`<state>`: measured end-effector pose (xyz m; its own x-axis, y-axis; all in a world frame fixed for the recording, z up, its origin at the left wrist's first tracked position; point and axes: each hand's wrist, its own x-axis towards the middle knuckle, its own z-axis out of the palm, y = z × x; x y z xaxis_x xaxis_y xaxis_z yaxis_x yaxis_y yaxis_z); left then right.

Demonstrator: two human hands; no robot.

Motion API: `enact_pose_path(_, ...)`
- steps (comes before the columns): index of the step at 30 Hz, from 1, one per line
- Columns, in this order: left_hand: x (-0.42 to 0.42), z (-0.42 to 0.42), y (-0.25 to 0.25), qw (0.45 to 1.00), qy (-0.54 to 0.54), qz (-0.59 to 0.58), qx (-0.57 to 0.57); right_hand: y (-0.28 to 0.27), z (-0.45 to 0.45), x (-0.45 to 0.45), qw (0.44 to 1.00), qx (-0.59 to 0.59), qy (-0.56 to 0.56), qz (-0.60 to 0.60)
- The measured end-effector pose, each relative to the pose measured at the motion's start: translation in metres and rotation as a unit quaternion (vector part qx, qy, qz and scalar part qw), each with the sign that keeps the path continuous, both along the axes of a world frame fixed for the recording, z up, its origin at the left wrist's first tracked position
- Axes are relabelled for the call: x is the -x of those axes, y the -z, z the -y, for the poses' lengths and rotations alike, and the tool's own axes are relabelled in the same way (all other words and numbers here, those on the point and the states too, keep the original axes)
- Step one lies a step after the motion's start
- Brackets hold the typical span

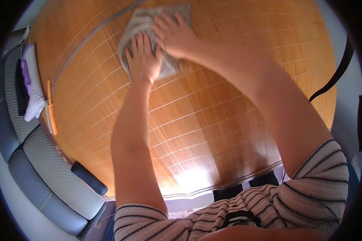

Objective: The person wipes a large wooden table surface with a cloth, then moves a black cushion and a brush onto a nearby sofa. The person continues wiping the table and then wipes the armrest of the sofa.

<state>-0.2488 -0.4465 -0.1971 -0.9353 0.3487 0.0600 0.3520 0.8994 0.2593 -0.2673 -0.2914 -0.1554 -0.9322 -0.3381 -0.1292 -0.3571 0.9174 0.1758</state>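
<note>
A grey-beige cloth (169, 67) lies spread on a shiny bamboo mat (181, 120) with pale stitched lines, towards the top of the view. Both arms reach forward to it. My left hand (143, 58) rests flat on the cloth's left part, palm down, fingers apart. Beside it, slightly further forward and to the right, my right hand (175, 36) also lies on the cloth, palm down with its fingers spread. Neither hand grips the cloth. The two hands are very close together near the thumbs.
A grey cushioned sofa (60, 174) runs along the left, with folded fabric (33, 84) on it. An orange-handled implement (52, 114) lies on the mat's left edge, and a dark cylindrical object (89, 178) sits lower left. A black cable (335, 78) hangs at the right.
</note>
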Motion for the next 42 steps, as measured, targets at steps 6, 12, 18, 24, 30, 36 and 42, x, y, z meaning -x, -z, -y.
enact_pose_path(6,-0.163,0.065,0.012,0.993,0.076,0.09,0.007,-0.002,0.029,-0.106,0.962,0.068,-0.202,0.168)
enact_pose_path(12,-0.017,0.115,0.03,0.998,0.045,0.007,0.054,0.033,0.086,0.008,0.986,0.069,-0.15,0.034)
enact_pose_path(18,0.055,0.154,0.077,0.99,-0.032,-0.133,0.018,0.083,0.138,0.06,0.967,0.159,-0.119,-0.157)
enact_pose_path(24,0.085,0.155,0.069,0.991,-0.074,-0.107,-0.016,0.049,0.153,0.079,0.996,0.078,-0.046,-0.02)
enact_pose_path(30,0.062,0.123,0.038,0.987,-0.151,-0.015,-0.061,0.029,0.148,0.067,0.999,0.042,0.007,0.031)
enact_pose_path(36,-0.018,0.156,0.069,0.993,-0.099,-0.035,-0.048,0.049,0.158,-0.018,0.976,0.165,-0.068,-0.125)
enact_pose_path(42,-0.195,0.148,0.031,0.997,-0.075,0.012,0.021,0.03,0.133,-0.175,0.989,0.105,-0.1,-0.007)
